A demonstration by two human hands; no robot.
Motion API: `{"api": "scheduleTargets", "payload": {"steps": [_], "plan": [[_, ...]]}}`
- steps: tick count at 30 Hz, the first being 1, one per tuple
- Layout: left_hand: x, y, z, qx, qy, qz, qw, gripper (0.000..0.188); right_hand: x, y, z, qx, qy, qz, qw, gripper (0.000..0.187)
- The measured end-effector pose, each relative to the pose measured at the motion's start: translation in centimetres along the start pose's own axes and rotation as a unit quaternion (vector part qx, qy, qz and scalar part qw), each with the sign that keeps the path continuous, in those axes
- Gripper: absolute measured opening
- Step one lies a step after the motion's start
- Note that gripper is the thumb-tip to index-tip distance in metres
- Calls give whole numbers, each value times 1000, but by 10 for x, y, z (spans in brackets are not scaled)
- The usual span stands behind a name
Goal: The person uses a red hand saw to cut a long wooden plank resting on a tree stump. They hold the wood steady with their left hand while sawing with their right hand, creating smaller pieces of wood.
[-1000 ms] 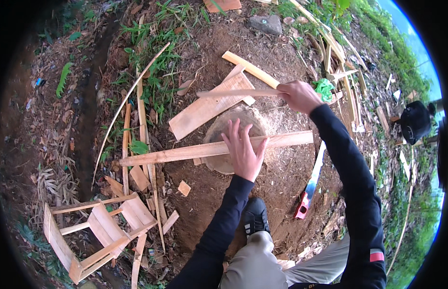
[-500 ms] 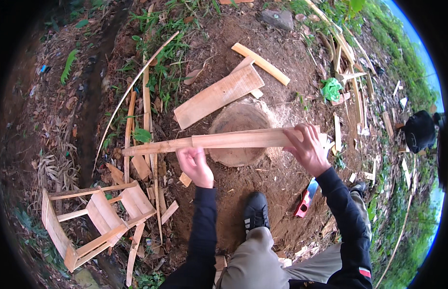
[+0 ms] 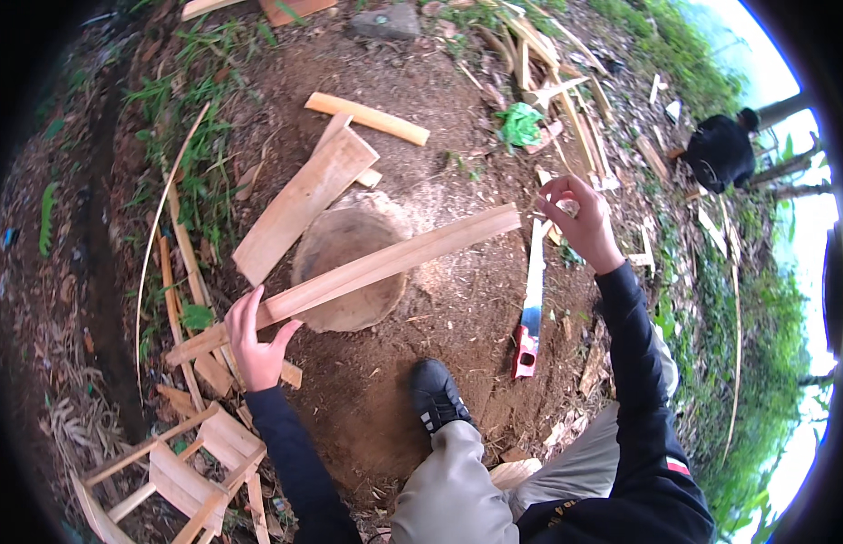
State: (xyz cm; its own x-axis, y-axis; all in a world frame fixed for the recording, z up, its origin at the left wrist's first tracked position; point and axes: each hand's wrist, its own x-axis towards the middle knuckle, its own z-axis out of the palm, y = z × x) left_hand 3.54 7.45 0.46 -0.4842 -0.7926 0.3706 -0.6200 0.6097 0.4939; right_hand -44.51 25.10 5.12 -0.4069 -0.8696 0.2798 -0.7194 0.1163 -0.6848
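A long pale wooden plank [image 3: 394, 258] lies slantwise across the round tree stump [image 3: 324, 243], its right end jutting past the stump. A narrower wooden strip [image 3: 199, 344] sticks out at the plank's left end. My left hand [image 3: 256, 349] grips the wood near that end, thumb on the near edge and fingers on the far edge. My right hand [image 3: 583, 222] is raised off the plank's right end, thumb and fingertips drawn together; whether something small is between them cannot be made out. Below it, a hand saw [image 3: 530, 313] with a red handle lies on the soil.
A wide board [image 3: 304, 207] and a narrow orange-toned strip [image 3: 367, 118] lie beyond the stump. At lower left stands a wooden frame with slats [image 3: 190, 480]. A green plastic bag [image 3: 519, 127], scattered offcuts and a dark cap-like object [image 3: 717, 152] lie to the right.
My right hand has let go of the plank and lifted away to its right. My left hand has moved left and taken hold of the wood. The plank now slants more, and the view has shifted.
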Motion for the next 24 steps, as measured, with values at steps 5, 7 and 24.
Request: {"api": "scheduleTargets", "payload": {"steps": [5,7,24], "plan": [[-3,-7,2,-3,-16,-10,1000,45,-19,6,14,37,31,9,999,35],[-4,-7,1,-21,-14,-28,999,44,-27,1,24,90,-47,70,992,44],[-7,-13,-8,50,-26,-6,998,45,-20,-3,46,18,-83,-63,994,51]]}}
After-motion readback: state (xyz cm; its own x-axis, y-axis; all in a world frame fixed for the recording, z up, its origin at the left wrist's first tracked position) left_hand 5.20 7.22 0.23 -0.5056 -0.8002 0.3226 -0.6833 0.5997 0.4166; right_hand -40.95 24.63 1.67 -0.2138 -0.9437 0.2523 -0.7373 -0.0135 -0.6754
